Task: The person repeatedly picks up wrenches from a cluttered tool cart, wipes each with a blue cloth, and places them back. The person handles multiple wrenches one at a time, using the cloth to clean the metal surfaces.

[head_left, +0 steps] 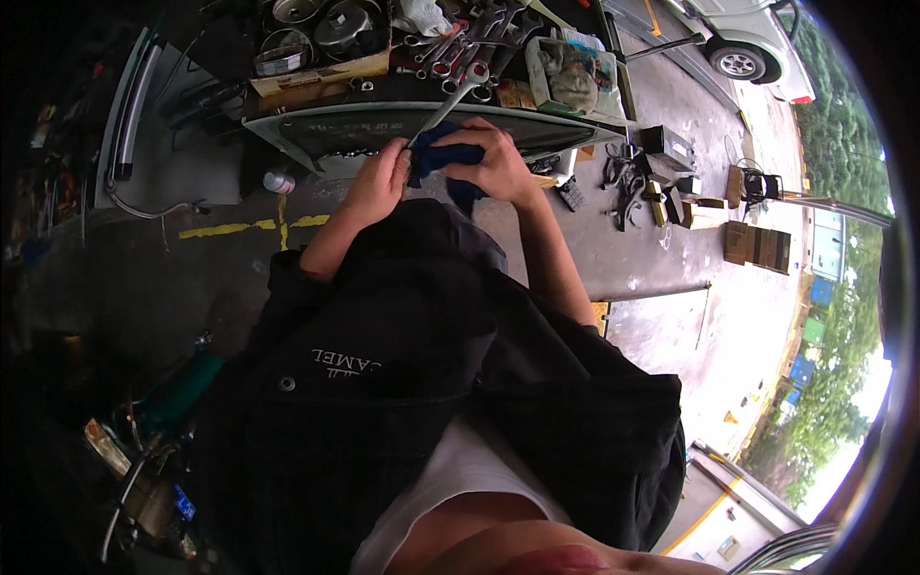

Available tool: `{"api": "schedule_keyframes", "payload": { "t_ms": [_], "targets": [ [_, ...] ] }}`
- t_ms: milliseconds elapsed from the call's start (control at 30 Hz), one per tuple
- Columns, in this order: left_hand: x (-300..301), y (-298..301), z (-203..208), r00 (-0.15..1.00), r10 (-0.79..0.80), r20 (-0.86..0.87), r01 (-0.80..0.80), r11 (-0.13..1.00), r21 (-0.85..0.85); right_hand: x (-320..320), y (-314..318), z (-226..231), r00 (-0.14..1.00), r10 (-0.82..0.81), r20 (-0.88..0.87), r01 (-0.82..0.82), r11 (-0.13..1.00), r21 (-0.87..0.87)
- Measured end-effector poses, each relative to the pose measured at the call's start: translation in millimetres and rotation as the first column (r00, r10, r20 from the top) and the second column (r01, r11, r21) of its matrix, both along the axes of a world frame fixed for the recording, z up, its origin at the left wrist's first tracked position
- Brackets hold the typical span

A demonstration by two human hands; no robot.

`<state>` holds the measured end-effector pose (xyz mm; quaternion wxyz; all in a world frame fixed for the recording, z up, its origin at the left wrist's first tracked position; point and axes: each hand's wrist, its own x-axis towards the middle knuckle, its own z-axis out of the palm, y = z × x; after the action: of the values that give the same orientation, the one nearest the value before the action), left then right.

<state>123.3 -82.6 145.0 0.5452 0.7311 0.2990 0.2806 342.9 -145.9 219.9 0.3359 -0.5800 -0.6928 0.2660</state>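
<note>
A long steel wrench point(447, 105) slants up and away in front of my body, its ring-shaped head toward the workbench. My left hand point(377, 187) is closed around its near end. A dark blue cloth point(443, 153) is bunched against the wrench in my right hand point(491, 165), whose fingers are curled over it. Part of the cloth hangs below that hand. The near end of the wrench is hidden by my fingers and the cloth. Just beyond, several more wrenches point(460, 48) lie in a pile on the workbench point(383, 110).
A cardboard box point(321, 79) with round metal parts stands on the bench's left, a tub point(546, 91) of rags on its right. A white bottle point(279, 182) is on the floor. Black straps point(625, 187) and cartons point(757, 247) lie to the right, with a parked vehicle point(762, 48) beyond.
</note>
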Motion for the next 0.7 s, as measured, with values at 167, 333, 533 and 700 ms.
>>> {"api": "schedule_keyframes", "payload": {
  "t_ms": [167, 333, 533, 700],
  "targets": [
    [-4, 12, 10, 0.959, -0.171, 0.228, 0.242, 0.911, -0.334, 6, -5, -14, 0.786, -0.35, -0.509, 0.254, 0.934, -0.251],
    [5, -1, 11, 0.939, -0.337, 0.07, 0.34, 0.875, -0.345, -17, -3, -22, 0.885, -0.186, -0.427, 0.193, 0.981, -0.028],
    [-6, 3, 26, 0.982, 0.087, -0.17, -0.034, 0.956, 0.293, -32, -14, 4, 0.971, -0.238, -0.025, 0.236, 0.935, 0.263],
    [-28, 11, 30, 0.992, -0.053, 0.11, 0.087, 0.94, -0.33, -44, -20, 18, 0.891, -0.434, 0.136, 0.326, 0.818, 0.474]
  ]
}}
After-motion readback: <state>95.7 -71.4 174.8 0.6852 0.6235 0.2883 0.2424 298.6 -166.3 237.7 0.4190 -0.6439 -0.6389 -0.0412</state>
